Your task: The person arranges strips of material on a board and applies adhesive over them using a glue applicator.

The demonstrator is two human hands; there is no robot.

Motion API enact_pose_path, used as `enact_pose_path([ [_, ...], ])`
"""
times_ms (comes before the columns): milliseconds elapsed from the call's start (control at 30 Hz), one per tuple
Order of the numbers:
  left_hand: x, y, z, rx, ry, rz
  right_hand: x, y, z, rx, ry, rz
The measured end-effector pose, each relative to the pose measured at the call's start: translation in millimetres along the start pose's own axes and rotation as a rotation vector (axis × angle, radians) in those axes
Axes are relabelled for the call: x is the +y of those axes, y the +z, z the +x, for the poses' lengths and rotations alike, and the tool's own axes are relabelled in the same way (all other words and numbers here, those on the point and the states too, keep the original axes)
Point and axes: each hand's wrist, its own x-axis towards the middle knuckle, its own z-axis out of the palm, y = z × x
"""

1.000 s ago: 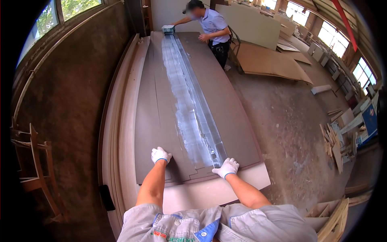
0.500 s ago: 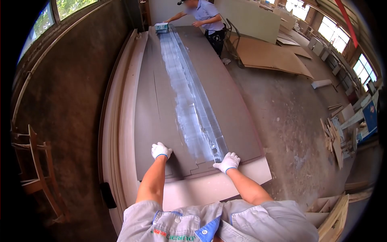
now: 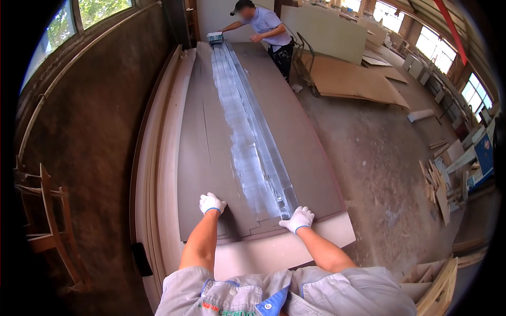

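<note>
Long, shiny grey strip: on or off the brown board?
On: the strip lies along the brown board, its near end beside the white-gloved right hand.

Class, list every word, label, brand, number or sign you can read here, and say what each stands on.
No text is legible enough to quote.
Grey jacket: red characters and green lettering on the chest, too blurred and cut off to read.
Teal-and-white box-like object at the brown panel's far end: too small to read any label.
Blue board at the right: any markings are too blurred.
</note>
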Motion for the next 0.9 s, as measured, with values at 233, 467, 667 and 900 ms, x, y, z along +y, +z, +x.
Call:
enact_pose_path([
  [233, -0.3, -0.9, -1.0, 0.0, -0.002, 0.001, 0.4, 0.3, -0.4, 0.002, 0.001, 0.008],
  [467, -0.7, -1.4, -1.5, -0.008, 0.006, 0.004, 0.8, 1.4, -0.5, 0.011, -0.004, 0.011],
  [667, 1.3, -2.1, -3.6, 0.003, 0.002, 0.015, 0.7, 1.6, 1.1, 0.017, -0.001, 0.0],
  [900, 0.5, -1.2, -0.4, 0.032, 0.018, -0.008, -0.2, -3.3, -1.1, 0.002, 0.001, 0.013],
])
